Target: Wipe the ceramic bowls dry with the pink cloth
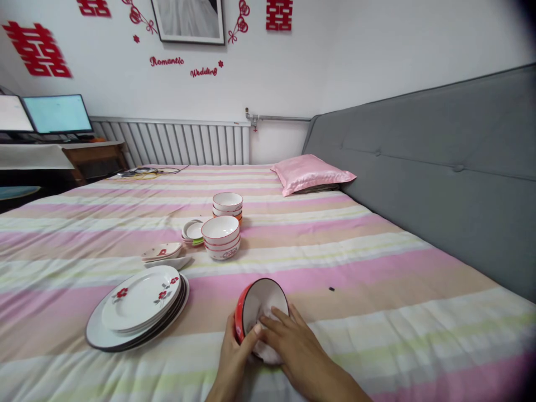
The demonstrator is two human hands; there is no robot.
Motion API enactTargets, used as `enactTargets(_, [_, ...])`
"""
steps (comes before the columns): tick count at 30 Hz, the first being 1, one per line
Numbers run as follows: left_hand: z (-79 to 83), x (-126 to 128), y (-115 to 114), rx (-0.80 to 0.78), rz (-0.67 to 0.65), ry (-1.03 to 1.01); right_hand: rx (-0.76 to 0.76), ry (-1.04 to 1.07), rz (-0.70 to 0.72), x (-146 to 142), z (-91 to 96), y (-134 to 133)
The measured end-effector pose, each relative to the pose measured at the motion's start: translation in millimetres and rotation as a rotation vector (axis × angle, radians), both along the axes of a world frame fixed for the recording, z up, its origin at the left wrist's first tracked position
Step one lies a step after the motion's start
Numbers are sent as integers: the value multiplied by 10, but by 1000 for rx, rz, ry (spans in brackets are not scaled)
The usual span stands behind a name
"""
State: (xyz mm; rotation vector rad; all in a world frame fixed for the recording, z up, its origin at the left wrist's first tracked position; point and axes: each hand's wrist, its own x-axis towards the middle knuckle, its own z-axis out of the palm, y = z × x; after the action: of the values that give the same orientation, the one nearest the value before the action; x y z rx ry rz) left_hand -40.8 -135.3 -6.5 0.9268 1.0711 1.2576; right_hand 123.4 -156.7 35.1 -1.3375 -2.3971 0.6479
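A red bowl with a white inside (262, 298) is tilted on its side low on the striped bed, its opening facing me. My left hand (233, 357) grips its red rim from the left. My right hand (293, 346) presses a white cloth (264, 347) inside the bowl's lower part, fingers curled over it. Left of the bowl lies a stack of white plates with red flowers (140, 306).
Two stacks of red-rimmed white bowls (221, 237) (227, 205) stand mid-bed, with small saucers (192, 230) and small dishes (164, 254) beside them. A pink pillow (310, 173) lies by the grey headboard (439, 167). A desk with monitors (54, 114) is far left.
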Motion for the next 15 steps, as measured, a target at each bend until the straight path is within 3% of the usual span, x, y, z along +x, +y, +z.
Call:
enactTargets(3, [-17,-5,1,-12,-3,-33,-128,166,105,119,128,-2])
enactTargets(5, [10,-8,11,-21,-10,-70,-218,387,106,230,185,34])
enactTargets(7, [58,-19,37,-5,-31,-95,-347,718,-46,347,180,109])
enactTargets(9, [107,-39,78,68,-23,-39,-411,1059,-343,441,120,205])
enactTargets(12, [145,-61,128,240,83,279,-286,1357,-622,491,19,321])
enactTargets(15, [138,-41,124,328,82,528,-73,1322,-674,404,-5,317])
